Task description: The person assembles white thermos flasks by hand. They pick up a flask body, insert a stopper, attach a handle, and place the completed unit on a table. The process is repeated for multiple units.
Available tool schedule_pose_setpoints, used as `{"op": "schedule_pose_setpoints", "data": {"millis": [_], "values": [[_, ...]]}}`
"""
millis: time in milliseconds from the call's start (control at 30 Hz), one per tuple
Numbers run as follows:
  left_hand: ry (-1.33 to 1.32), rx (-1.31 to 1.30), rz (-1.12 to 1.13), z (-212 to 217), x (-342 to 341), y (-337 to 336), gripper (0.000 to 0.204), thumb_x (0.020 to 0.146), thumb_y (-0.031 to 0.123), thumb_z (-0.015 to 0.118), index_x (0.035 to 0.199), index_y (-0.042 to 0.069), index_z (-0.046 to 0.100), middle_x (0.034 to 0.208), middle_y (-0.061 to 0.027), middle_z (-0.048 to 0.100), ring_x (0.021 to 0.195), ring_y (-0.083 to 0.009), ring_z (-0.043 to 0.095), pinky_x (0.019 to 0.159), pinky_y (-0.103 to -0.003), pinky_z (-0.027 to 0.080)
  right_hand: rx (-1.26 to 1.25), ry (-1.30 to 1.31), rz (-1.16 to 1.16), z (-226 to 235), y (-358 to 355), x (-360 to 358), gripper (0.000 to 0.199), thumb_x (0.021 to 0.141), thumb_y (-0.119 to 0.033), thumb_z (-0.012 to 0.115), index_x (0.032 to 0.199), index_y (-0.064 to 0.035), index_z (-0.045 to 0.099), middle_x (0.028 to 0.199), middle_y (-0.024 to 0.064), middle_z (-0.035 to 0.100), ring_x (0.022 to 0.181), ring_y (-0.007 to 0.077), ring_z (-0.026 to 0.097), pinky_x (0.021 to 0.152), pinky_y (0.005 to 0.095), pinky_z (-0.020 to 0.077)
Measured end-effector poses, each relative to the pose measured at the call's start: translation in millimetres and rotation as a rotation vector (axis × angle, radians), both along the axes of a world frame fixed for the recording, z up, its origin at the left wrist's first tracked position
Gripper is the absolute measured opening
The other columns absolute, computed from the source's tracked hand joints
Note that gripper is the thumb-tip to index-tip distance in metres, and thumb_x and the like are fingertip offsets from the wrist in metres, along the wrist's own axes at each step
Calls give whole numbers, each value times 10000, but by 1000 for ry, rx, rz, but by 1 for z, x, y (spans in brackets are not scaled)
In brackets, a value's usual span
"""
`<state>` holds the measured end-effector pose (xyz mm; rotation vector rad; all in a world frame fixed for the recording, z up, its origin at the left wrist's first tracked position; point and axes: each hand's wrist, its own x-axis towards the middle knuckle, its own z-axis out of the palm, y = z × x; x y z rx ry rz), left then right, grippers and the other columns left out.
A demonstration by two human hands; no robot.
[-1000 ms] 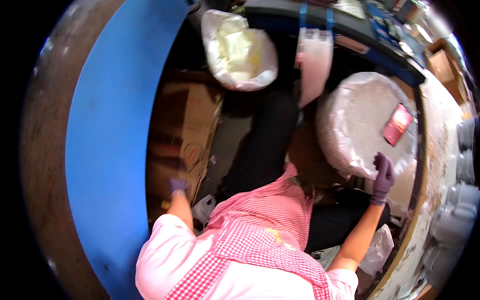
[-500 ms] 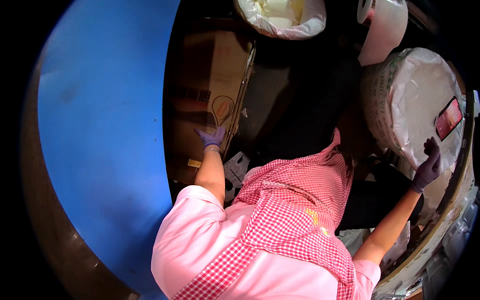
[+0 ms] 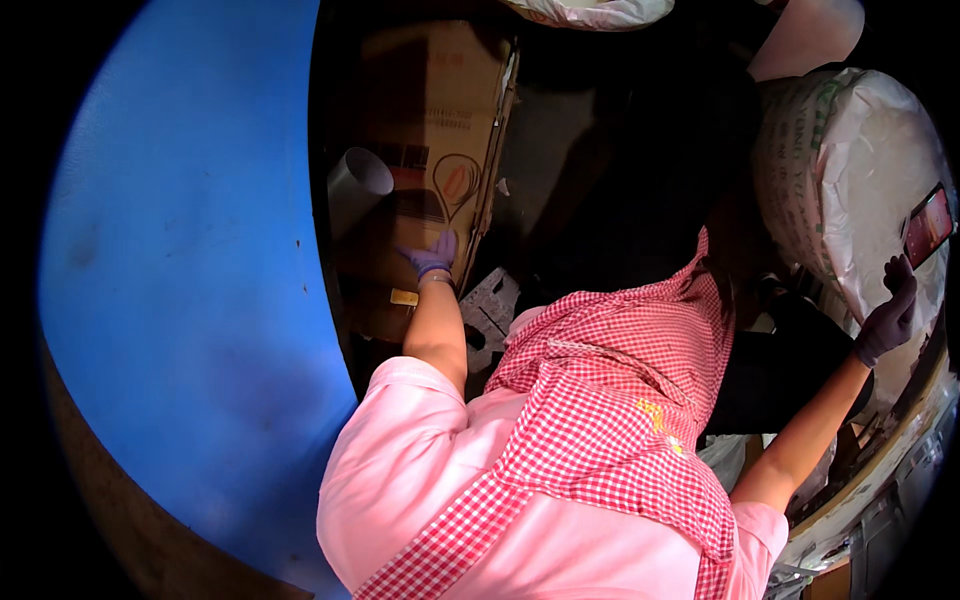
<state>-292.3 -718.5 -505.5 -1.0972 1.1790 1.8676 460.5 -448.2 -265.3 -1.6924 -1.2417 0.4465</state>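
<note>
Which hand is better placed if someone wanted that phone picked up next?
Probably the right hand: it appears close to the phone, while the left hand is well away, near the cardboard box.

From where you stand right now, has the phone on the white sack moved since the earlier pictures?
No, not visibly: the phone lies near the right edge of the white sack, as before; only the view has shifted.

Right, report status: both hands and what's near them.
Left hand open, over printed carton. Right hand near phone, grip unclear. Grey cylinder ahead of left hand, toward blue surface.
</note>
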Motion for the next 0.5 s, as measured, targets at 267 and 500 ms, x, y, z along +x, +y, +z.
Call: {"op": "schedule_pose_setpoints", "data": {"millis": [267, 500], "values": [[805, -1041, -821, -23, -42, 55, 1039, 781, 649, 697, 1490, -3, 307, 1528, -211, 363, 1346, -387, 428, 1114, -474, 361, -47, -50, -65, 5, -7, -1, 410, 1044, -253, 432, 1176, 37, 690, 1084, 134, 734, 957, 208, 701, 878, 321, 538], [743, -1791, -981, -37, -131, 60, 1082, 782, 698, 649, 1463, -79, 325, 1491, -246, 413, 1357, -348, 443, 1127, -451, 347, -34, -57, -117, 0, -10, 6, 380, 1042, -234, 467, 1133, 46, 706, 1035, 121, 746, 922, 180, 698, 843, 303, 530]]}}
